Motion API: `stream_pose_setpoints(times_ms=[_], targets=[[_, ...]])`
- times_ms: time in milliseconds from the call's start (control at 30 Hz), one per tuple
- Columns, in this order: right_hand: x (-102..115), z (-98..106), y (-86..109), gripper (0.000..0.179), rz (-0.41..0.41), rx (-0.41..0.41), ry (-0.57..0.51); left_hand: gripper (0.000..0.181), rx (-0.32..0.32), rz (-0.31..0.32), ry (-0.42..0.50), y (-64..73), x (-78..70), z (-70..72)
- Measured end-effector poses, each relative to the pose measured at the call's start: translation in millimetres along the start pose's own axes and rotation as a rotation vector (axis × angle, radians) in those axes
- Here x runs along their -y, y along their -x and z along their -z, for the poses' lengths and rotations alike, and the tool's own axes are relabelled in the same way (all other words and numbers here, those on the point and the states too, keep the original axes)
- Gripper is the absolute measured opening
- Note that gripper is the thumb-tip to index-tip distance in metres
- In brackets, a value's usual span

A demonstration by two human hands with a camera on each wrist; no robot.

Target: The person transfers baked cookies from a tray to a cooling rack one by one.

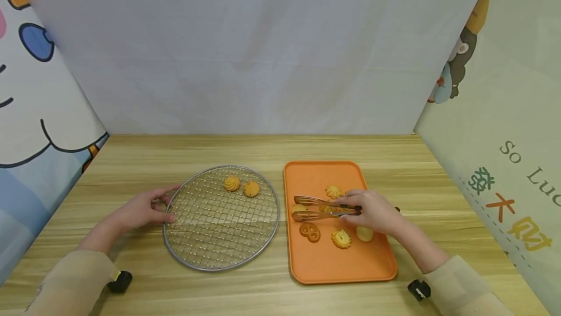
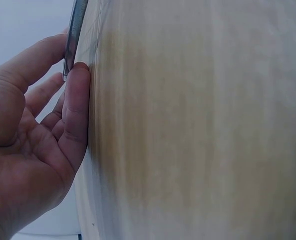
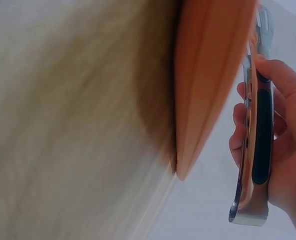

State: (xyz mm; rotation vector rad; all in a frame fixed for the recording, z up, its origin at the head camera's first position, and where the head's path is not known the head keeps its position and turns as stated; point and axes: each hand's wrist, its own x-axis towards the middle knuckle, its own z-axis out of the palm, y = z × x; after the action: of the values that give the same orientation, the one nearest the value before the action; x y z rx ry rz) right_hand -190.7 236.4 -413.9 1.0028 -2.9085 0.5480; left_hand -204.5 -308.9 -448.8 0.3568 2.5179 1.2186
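My left hand (image 1: pixel 146 211) grips the left rim of a round wire cooling rack (image 1: pixel 210 228), thumb and fingers at its edge; the metal rim (image 2: pixel 74 42) shows between them in the left wrist view. On the rack sit a swirled cookie (image 1: pixel 232 183) and a dotted round cookie (image 1: pixel 252 189). My right hand (image 1: pixel 377 213) holds metal tongs (image 3: pixel 263 135) with dark grips, their tips spread apart over an orange tray (image 1: pixel 342 269). Cookies lie on that tray: a pretzel-shaped one (image 1: pixel 310 232), a crimped round one (image 1: pixel 341 239), a star-shaped one (image 1: pixel 334 192) and others partly hidden by tongs and hand.
Rack and tray lie side by side on a wood-grain table (image 1: pixel 144 282). A pale cloth wall (image 1: pixel 263 63) stands behind the table, with printed panels at left and right. Dark wrist devices (image 1: pixel 120 282) show near both sleeves.
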Motion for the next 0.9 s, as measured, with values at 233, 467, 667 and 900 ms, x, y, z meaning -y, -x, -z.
stream_pose_setpoints(times_ms=[233, 467, 667, 900], targets=[[1.2, 2.2, -0.1, 0.035, 0.000, 0.003, -0.013, 0.091, 0.003, -0.008, 0.007, 0.3, -1.3, 0.0], [6.6, 10.1, -2.6, 0.033, 0.019, -0.015, -0.034, 0.091, -0.005, -0.001, 0.005, 0.3, 0.1, 0.4], [18.9, 19.6, -8.6, 0.033, 0.043, -0.043, -0.020, 0.091, -0.009, 0.007, -0.005, 0.6, 0.5, 1.4], [36.3, 28.6, -19.2, 0.036, 0.045, -0.031, 0.035, 0.091, -0.005, -0.024, -0.002, 2.2, -2.6, 0.8]])
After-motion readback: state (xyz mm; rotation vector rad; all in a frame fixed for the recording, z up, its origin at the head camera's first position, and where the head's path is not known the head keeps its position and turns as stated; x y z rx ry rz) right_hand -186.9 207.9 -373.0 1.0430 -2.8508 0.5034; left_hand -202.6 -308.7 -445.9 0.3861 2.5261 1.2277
